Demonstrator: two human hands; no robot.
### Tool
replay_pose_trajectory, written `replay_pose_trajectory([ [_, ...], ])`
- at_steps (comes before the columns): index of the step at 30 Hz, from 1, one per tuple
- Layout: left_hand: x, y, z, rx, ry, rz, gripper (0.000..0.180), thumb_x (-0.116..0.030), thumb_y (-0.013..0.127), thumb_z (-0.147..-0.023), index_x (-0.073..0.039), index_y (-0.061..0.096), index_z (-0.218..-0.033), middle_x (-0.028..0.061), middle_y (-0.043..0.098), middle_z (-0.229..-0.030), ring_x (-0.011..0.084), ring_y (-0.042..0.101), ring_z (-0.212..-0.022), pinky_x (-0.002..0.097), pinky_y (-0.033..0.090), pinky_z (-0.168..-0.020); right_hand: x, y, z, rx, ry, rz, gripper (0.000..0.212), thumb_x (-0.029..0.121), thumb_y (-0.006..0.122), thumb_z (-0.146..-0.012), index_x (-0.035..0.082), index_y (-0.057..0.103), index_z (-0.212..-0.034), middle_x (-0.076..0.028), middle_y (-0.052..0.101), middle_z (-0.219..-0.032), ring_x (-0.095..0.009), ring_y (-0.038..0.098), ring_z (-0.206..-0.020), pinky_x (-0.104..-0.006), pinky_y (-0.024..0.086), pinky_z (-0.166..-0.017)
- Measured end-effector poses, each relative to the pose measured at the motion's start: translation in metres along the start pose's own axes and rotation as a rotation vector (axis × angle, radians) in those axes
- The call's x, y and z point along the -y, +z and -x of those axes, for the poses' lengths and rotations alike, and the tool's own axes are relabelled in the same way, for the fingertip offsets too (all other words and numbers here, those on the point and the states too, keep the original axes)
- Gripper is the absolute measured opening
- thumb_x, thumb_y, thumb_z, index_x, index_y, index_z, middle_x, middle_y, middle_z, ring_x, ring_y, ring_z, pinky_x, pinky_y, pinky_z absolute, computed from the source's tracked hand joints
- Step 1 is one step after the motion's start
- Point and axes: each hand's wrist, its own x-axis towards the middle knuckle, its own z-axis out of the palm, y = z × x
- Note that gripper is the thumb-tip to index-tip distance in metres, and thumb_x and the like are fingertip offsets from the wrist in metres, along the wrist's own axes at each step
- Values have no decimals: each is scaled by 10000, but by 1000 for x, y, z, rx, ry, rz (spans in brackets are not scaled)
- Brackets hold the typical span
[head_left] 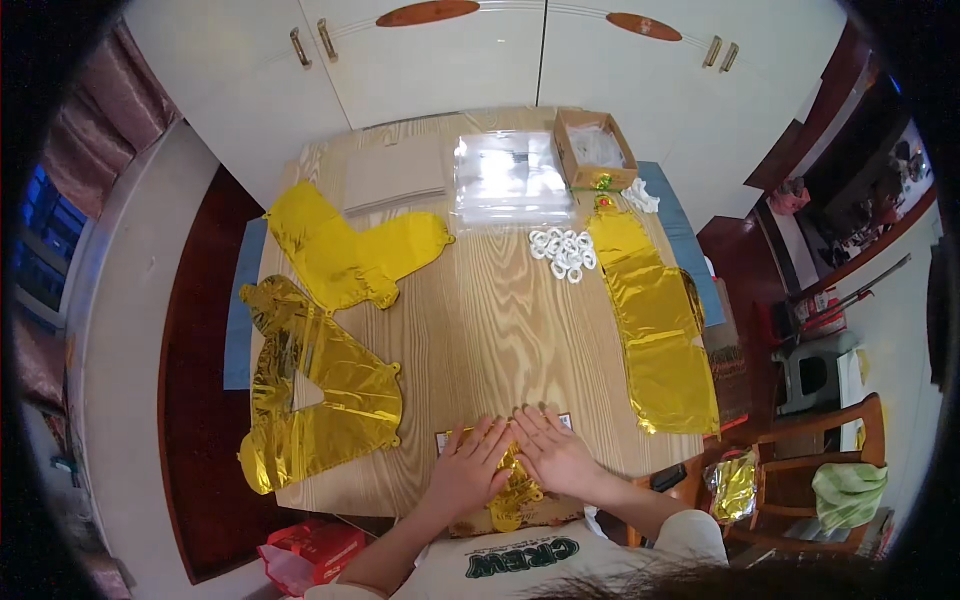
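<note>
At the table's near edge, my left hand (pixel 468 466) and my right hand (pixel 556 456) lie flat side by side, fingers stretched out and fingertips almost meeting. Both palms press on a gold foil piece (pixel 515 488), which looks folded and lies over a flat card with printed corners. The hands cover much of it. To the left are two flat, uninflated gold foil balloons, a far one (pixel 345 255) and a nearer one (pixel 350 420) with a triangular hole. Another long gold foil balloon (pixel 655 330) lies flat along the right side.
Near the middle right sits a cluster of white rings (pixel 562 250). Farther back are clear plastic bags (pixel 510 185), a stack of pale cards (pixel 395 178) and a cardboard box (pixel 595 150). A wooden chair (pixel 870 430) with a green cloth stands right; a red bag (pixel 315 555) is lower left.
</note>
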Motion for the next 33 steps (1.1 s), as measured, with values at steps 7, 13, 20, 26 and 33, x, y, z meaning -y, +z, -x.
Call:
replay_pose_trajectory([
  [7, -4, 1, 6, -44, -55, -15, 656, -388, 636, -853, -68, 473, -1401, 116, 477, -1433, 330, 398, -1357, 538, 322, -1095, -3, -5, 4, 21, 34, 18, 485, 268, 576, -919, -54, 565, -1281, -214, 535, -1365, -326, 466, -1322, -475, 303, -1129],
  [13, 0, 6, 19, -23, -127, 66, 668, -368, 591, -891, 50, 421, -1384, 249, 419, -1432, 418, 378, -1342, 554, 294, -1106, -6, -3, 8, 17, 54, 48, 528, 314, 597, -903, -49, 566, -1285, -211, 533, -1371, -336, 464, -1324, -483, 293, -1132],
  [20, -2, -1, 36, -74, -239, -65, 636, -361, 608, -872, 17, 475, -1366, 196, 469, -1419, 325, 429, -1338, 530, 311, -1103, -3, -7, 9, 34, 129, 65, 595, 374, 600, -896, -27, 536, -1331, -199, 512, -1400, -352, 433, -1347, -517, 257, -1142],
  [26, 11, -15, 37, -96, -202, -64, 576, -316, 633, -863, 10, 512, -1323, 163, 530, -1349, 316, 467, -1293, 542, 303, -1096, -5, -10, 10, 66, 134, 27, 611, 385, 595, -902, -9, 511, -1361, -191, 471, -1441, -348, 397, -1373, -517, 249, -1145],
  [33, 21, -9, -21, -70, -53, -4, 607, -365, 577, -908, -7, 453, -1382, 184, 459, -1426, 349, 425, -1329, 560, 239, -1128, -6, -10, 11, 60, 137, 25, 610, 373, 595, -902, -15, 504, -1364, -190, 468, -1443, -346, 397, -1374, -507, 267, -1137],
])
